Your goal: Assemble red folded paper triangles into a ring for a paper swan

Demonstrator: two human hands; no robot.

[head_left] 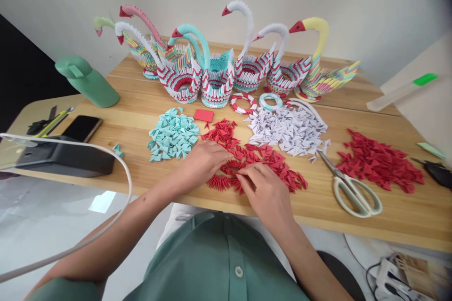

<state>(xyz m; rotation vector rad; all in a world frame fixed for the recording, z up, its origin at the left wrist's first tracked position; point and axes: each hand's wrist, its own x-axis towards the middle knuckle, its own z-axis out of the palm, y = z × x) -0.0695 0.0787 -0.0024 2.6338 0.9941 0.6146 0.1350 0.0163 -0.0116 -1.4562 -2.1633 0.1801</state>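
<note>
Both hands rest on a heap of folded red paper triangles [263, 157] at the front of the wooden table [141, 169]. My left hand [205, 162] lies knuckles up, fingers curled over a joined ring of red pieces [226, 178]. Close beside it, my right hand [266, 195] pinches the same red ring at its right side. A pile of teal triangles [173, 138] lies to the left and a pile of white triangles [287, 129] to the right of the red heap.
Several paper swans [215, 73] line the back of the table, with small paper rings [243, 102] before them. Scissors [349, 188] and another red pile [379, 162] lie right. A phone [82, 128], a black box [60, 157], a white cable [122, 197] and a green bottle [88, 82] sit left.
</note>
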